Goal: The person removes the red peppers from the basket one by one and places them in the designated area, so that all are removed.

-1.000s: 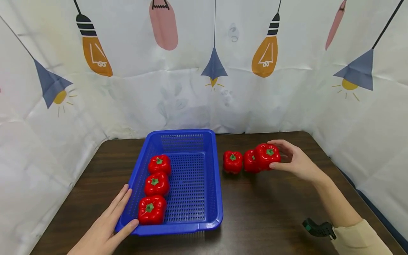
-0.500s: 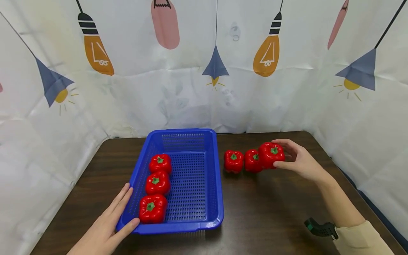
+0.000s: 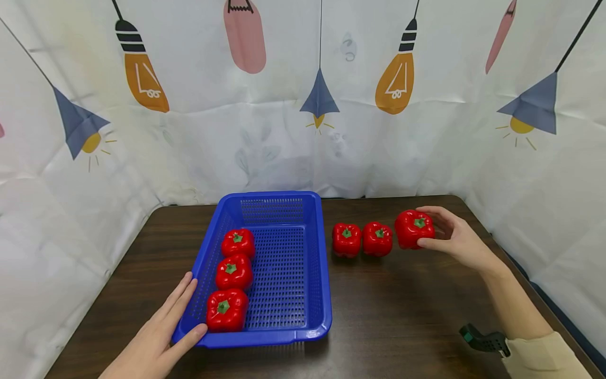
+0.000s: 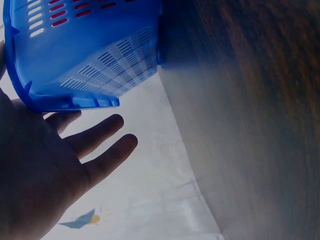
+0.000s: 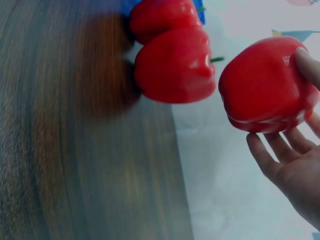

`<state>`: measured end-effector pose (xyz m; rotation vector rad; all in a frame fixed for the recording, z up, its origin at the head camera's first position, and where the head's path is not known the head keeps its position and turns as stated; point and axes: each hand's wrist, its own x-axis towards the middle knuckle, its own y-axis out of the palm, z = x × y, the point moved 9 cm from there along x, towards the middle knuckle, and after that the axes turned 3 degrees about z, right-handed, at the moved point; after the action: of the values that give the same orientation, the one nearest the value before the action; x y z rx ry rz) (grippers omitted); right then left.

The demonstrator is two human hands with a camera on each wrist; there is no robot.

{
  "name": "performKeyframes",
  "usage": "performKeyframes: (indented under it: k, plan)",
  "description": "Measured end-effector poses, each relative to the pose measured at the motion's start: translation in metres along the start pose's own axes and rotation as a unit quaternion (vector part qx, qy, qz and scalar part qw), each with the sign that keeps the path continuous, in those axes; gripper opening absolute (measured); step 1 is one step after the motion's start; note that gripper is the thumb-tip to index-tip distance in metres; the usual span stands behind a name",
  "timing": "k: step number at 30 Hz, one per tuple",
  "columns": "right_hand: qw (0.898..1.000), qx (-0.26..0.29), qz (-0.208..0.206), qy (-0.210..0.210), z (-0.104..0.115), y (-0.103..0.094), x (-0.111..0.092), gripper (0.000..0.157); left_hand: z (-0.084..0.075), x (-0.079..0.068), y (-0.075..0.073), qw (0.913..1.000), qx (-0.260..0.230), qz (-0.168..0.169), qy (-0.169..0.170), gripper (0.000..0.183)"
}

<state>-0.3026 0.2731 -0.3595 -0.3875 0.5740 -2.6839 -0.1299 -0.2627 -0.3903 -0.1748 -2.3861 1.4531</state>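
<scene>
In the head view my right hand (image 3: 461, 239) grips a red bell pepper (image 3: 413, 229) with a green stem, at the right of two more. The right wrist view has this held pepper (image 5: 267, 85) raised off the table, thumb on one side and fingers on the other. A middle pepper (image 3: 377, 239) and a left pepper (image 3: 346, 240) stand side by side on the table. My left hand (image 3: 153, 331) rests with straight fingers against the left front corner of a blue plastic basket (image 3: 326, 284). Three red peppers (image 3: 234, 272) line the basket's left side.
A dark wood-grain table (image 3: 393, 321) carries everything. Behind and at both sides hangs a white curtain (image 3: 203, 147) printed with lamps and bulbs. A black strap-like device (image 3: 483, 339) sits on the right wrist, at the beige sleeve (image 3: 544, 358).
My right hand has moved right with its pepper, away from the middle pepper, which was partly covered and now shows whole with a gap between them. The left hand and basket have stayed put.
</scene>
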Motion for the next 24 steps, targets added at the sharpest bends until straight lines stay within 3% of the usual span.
performKeyframes:
  k: [9, 17, 24]
  plan:
    - [1.000, -0.008, 0.011, 0.014, -0.028, -0.004, -0.002, 0.063, -0.001, 0.000, 0.000, 1.0000, 0.001, -0.004, 0.003, 0.087]
    - [0.998, -0.001, 0.013, 0.057, -0.059, 0.002, 0.004, 0.064, 0.000, 0.000, 0.001, 1.0000, -0.001, -0.002, 0.000, 0.087]
    - [0.997, -0.022, 0.022, 0.075, -0.068, 0.007, 0.011, 0.067, -0.001, 0.000, 0.001, 1.0000, -0.002, -0.002, 0.002, 0.087]
